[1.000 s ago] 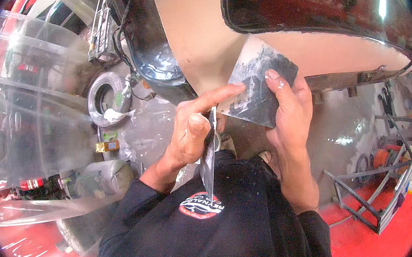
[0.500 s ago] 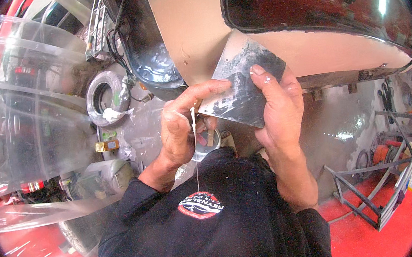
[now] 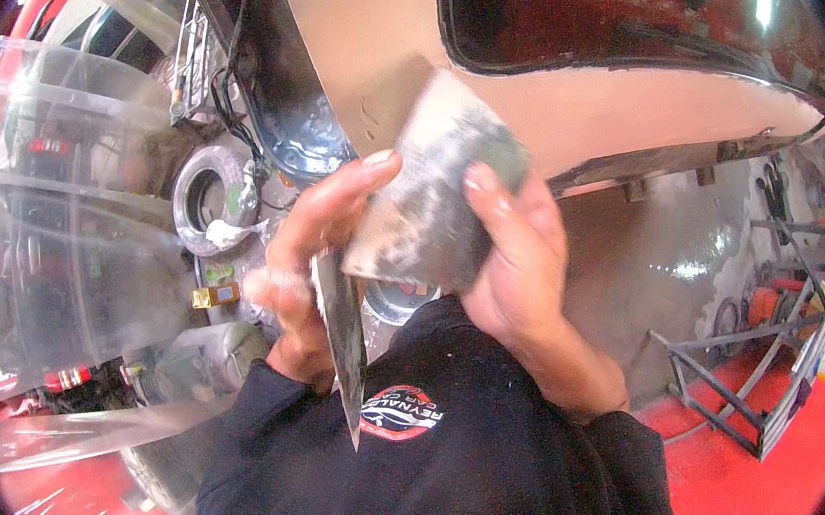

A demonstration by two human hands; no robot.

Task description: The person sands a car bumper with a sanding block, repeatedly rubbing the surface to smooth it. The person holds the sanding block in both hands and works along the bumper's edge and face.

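Observation:
My right hand (image 3: 522, 261) grips a flat square filler spreader (image 3: 431, 190), its thumb lying across the face. Pale and dark smears of paste cover that plate, which is tilted and blurred by motion. In my left hand (image 3: 296, 280) is a second thin spreader (image 3: 344, 350), turned nearly edge-on and pointing down toward my shirt. The left fingers reach to the near left edge of the first plate; whether they touch it I cannot tell. Just beyond both hands is a beige-coated car body panel (image 3: 364, 36) around a dark window (image 3: 597, 7).
An open round container (image 3: 392, 305) shows below the spreaders, partly hidden. A tyre (image 3: 194, 205) and a small yellow box (image 3: 213, 295) lie on the floor at left, beside clear plastic sheeting (image 3: 58, 234). A metal frame (image 3: 751, 413) stands at right.
Both hands have moved left and slightly toward me with the spreaders. The left one's blade has turned from a thin edge to show more of its face; the right one's plate has tilted.

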